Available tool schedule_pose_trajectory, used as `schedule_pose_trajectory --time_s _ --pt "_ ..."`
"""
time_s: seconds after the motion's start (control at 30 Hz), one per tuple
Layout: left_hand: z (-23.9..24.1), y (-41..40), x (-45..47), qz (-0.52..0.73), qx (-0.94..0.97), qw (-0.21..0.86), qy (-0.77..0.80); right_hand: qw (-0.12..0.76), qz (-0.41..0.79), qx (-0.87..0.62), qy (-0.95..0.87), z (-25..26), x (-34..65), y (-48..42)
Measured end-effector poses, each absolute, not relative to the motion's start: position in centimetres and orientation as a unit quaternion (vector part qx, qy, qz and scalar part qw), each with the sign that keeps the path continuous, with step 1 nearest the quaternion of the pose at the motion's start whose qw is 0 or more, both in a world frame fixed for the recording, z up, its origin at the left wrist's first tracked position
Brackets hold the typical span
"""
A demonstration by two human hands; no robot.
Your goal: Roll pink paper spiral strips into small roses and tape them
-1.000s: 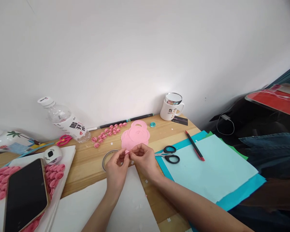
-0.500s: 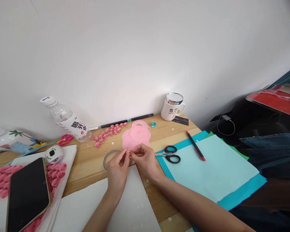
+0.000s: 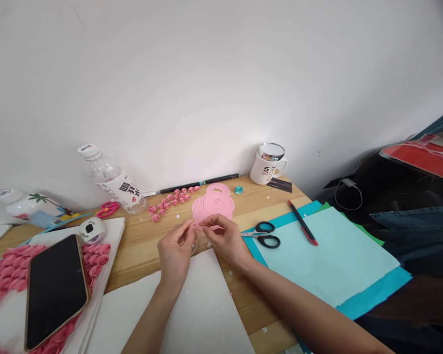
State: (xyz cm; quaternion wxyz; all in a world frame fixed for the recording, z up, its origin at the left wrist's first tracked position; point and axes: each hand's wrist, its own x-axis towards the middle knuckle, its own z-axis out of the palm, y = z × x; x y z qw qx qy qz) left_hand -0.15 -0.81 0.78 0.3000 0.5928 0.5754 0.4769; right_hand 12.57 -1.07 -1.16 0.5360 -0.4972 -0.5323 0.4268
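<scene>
My left hand (image 3: 175, 253) and my right hand (image 3: 225, 240) meet above the wooden desk (image 3: 140, 241), fingertips pinched together on a small pink paper piece (image 3: 198, 226) between them. Just behind the fingers lies a stack of pink paper spiral cut-outs (image 3: 213, 204). Several small rolled pink paper roses (image 3: 170, 199) lie in a loose row behind and to the left of that stack. A white sheet (image 3: 192, 309) lies under my wrists. The tape ring seen before is hidden behind my left hand.
Black-handled scissors (image 3: 265, 235) and a red pen (image 3: 302, 222) rest on light blue paper (image 3: 328, 255) at right. A mug (image 3: 270, 163), a water bottle (image 3: 110, 179), pink scissors (image 3: 108, 210), a phone (image 3: 55, 290) on a white board with glued roses (image 3: 96, 258), and a black marker (image 3: 199, 183) surround the work.
The view has shifted, so everything sits a little further right. Both hands lifted slightly and keep pinching the small pink piece; the tape ring is now covered by my left hand.
</scene>
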Motion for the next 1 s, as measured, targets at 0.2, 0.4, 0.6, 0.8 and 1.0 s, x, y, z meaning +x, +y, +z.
schedule_pose_trajectory --time_s 0.2,0.4,0.6,0.8,1.0 --pt "1.3 0.1 -1.9 0.508 0.556 0.252 0.608 0.361 0.207 -0.438 -0.797 -2.7 12.8 -0.9" --pt "0.5 0.2 -2.3 0.47 0.635 0.14 0.597 0.325 0.222 -0.413 -0.821 -2.6 12.9 -0.8" --pt "-0.1 0.0 -2.0 0.446 0.732 0.032 0.514 0.412 0.331 -0.412 -0.742 -2.2 13.0 -0.7" --pt "0.5 -0.4 -1.3 0.502 0.705 0.032 0.499 0.509 0.377 -0.396 -0.665 -1.5 12.4 -1.0" --pt "0.1 -0.3 -1.3 0.548 0.622 0.093 0.551 0.539 0.323 -0.398 -0.668 -0.3 12.0 -1.9"
